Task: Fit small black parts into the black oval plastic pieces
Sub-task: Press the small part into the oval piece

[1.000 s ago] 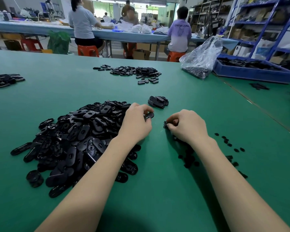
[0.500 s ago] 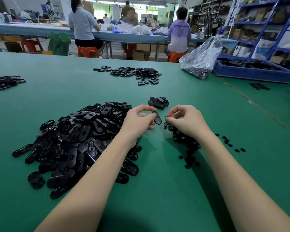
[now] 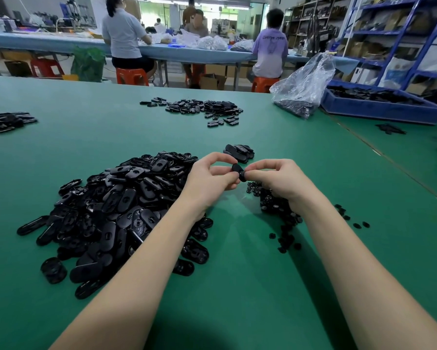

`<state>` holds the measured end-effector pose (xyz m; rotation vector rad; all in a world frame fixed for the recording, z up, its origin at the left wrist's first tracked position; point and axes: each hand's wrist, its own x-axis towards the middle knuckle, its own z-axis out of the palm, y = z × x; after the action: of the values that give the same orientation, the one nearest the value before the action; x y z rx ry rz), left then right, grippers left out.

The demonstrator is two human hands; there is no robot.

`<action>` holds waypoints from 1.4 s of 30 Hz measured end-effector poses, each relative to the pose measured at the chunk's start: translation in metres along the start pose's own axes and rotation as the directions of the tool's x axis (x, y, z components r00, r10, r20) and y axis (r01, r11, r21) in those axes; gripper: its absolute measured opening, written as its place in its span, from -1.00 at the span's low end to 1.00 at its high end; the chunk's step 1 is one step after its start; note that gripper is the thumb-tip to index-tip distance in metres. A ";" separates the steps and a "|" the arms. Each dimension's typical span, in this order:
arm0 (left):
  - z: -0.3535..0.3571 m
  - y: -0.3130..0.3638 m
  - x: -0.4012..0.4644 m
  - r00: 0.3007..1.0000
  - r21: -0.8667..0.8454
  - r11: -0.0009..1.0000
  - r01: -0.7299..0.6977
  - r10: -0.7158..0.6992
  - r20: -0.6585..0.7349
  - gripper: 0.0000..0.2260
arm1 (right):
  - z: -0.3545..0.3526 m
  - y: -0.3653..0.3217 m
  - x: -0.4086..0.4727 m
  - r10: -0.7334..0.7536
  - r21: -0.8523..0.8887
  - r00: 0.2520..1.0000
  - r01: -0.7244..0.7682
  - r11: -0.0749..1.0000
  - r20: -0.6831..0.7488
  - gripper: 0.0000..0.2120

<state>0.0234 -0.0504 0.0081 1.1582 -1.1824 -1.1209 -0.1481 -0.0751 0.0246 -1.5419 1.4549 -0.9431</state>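
Observation:
My left hand (image 3: 209,176) pinches a black oval piece (image 3: 237,170) just above the green table (image 3: 237,286). My right hand (image 3: 278,180) meets it from the right, fingertips pinched against the oval's lower end; the small black part it holds is mostly hidden by the fingers. A large heap of black oval pieces (image 3: 116,205) lies under and left of my left forearm. Small black parts (image 3: 278,208) lie scattered under my right wrist. A little stack of oval pieces (image 3: 240,151) sits just beyond my hands.
Two more piles of black pieces lie farther off, one at mid-back (image 3: 204,108), one at the left edge (image 3: 5,121). A clear plastic bag (image 3: 303,89) and a blue bin (image 3: 379,104) stand at the back right. People sit at a far bench (image 3: 60,44).
Both hands have risen off the table and come together. The left hand brought the oval piece up from the heap's edge; the right lifted from the small parts to meet it.

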 end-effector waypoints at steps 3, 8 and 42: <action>0.001 0.000 -0.001 1.000 0.060 0.998 -0.030 0.030 0.006 -0.79 | 0.000 0.000 0.000 0.016 0.011 1.000 -0.016 1.000 -0.004 -0.96; 0.002 0.001 -0.001 0.998 0.148 0.987 -0.062 0.062 0.009 -0.79 | -0.001 -0.001 0.001 0.038 0.037 0.999 -0.038 0.999 -0.016 -0.85; 0.005 0.001 -0.001 0.996 0.276 0.961 0.025 0.001 -0.094 -0.86 | 0.004 0.004 0.002 -0.138 -0.153 0.990 0.133 0.979 -0.018 -0.90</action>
<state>0.0184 -0.0499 0.0091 1.4171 -1.2883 -0.9186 -0.1456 -0.0768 0.0192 -1.7645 1.4853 -0.9544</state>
